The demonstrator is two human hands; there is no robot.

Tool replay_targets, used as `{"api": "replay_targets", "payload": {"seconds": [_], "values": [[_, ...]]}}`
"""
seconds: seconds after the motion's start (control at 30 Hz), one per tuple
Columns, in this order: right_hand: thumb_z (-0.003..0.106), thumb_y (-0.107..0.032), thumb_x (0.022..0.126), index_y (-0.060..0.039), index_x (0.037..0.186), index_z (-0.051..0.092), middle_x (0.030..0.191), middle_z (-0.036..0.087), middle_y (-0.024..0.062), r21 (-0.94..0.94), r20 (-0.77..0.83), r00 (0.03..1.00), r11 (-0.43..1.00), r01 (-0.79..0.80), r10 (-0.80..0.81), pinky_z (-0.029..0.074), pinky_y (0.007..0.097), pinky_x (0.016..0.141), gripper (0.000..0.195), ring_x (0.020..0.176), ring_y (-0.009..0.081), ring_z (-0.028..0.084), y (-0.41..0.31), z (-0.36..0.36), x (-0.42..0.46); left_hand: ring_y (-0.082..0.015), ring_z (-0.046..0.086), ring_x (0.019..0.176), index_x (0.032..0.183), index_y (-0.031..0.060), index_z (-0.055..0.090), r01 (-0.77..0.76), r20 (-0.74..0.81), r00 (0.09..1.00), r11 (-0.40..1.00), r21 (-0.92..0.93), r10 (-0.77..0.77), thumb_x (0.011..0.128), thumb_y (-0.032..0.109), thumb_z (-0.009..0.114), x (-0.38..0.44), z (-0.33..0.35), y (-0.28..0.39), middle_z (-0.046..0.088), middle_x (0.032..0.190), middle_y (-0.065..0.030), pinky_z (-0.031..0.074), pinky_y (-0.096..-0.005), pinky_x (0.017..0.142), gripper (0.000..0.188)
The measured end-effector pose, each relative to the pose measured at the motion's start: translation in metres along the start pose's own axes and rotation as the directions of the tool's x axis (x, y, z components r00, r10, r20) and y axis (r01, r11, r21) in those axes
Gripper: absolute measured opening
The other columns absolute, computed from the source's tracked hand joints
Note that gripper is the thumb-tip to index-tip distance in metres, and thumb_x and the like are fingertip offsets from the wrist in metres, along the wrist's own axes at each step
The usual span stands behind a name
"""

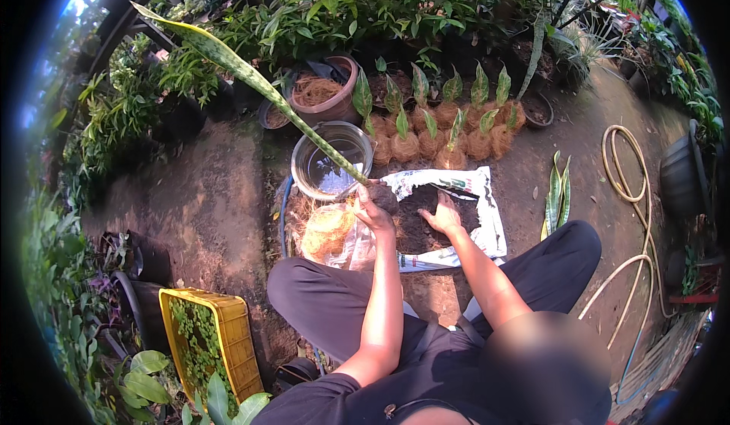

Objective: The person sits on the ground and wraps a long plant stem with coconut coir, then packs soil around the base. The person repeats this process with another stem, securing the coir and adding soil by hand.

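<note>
My left hand (373, 215) grips the base of a long snake plant leaf (256, 86), which slants up to the far left. A dark ball of soil (383, 198) surrounds the leaf's lower end, against my fingers. In a torn-open white plastic sack (493, 222) lies dark potting soil (421, 228). My right hand (446, 217) rests on this soil with fingers spread, nothing visibly held. Left of the sack is a clump of coconut fibre (325, 231), partly on clear plastic. Just beyond it stands a round basin of water (297, 165), under the leaf.
Several fibre-wrapped plant balls (405, 148) stand in rows beyond the sack. A terracotta-coloured pot (347, 97) holds more fibre. Snake plant leaves (552, 200) lie at right, near a coiled hose (620, 191). A yellow crate (236, 334) with small green plants is at lower left.
</note>
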State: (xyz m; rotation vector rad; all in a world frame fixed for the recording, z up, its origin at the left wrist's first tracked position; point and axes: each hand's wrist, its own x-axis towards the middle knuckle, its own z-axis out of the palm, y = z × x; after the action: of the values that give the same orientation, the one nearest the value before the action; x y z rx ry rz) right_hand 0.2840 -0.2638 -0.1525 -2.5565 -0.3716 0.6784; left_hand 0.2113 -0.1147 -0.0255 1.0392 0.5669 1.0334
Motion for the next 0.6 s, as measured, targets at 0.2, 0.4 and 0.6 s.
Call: {"api": "replay_targets", "payload": {"seconds": [0.2,0.4,0.6], "values": [[0.071,-0.039,0.079,0.0029,0.125,0.046,0.123,0.046,0.0215,-0.061,-0.157,0.954,0.966,0.25,-0.257,0.042,0.0442,0.099,0.067,0.115,0.0397,0.046,-0.015,0.023,-0.038,-0.021,0.06,0.074,0.093,-0.0029,0.06,0.083,-0.092,0.991,0.982,-0.169,-0.1,0.096,0.044,0.038,0.002,0.002,0.001,0.063,0.08,-0.0126,0.047,-0.0321,0.072,0.052],[0.068,-0.032,0.082,0.0025,0.12,0.05,0.113,0.051,0.0187,-0.214,-0.099,0.884,0.877,0.43,-0.457,0.044,0.0439,0.093,0.054,0.107,0.0364,0.05,0.004,0.018,-0.045,-0.0215,0.059,0.081,0.092,0.0008,0.058,0.091,-0.059,0.993,0.982,-0.167,-0.102,0.096,0.048,0.04,0.005,0.001,0.001,0.061,0.085,-0.0107,0.047,-0.0347,0.078,0.051],[0.061,-0.038,0.087,-0.0009,0.1,0.056,0.103,0.055,0.0136,-0.435,-0.025,0.835,0.758,0.486,-0.549,0.05,0.0399,0.081,0.04,0.1,0.0311,0.054,0.009,0.014,-0.041,-0.0212,0.06,0.08,0.092,0.0006,0.058,0.095,-0.09,0.991,0.992,-0.08,-0.102,0.097,0.046,0.039,0.002,0.006,0.008,0.062,0.084,-0.0116,0.048,-0.0339,0.077,0.05]]}}
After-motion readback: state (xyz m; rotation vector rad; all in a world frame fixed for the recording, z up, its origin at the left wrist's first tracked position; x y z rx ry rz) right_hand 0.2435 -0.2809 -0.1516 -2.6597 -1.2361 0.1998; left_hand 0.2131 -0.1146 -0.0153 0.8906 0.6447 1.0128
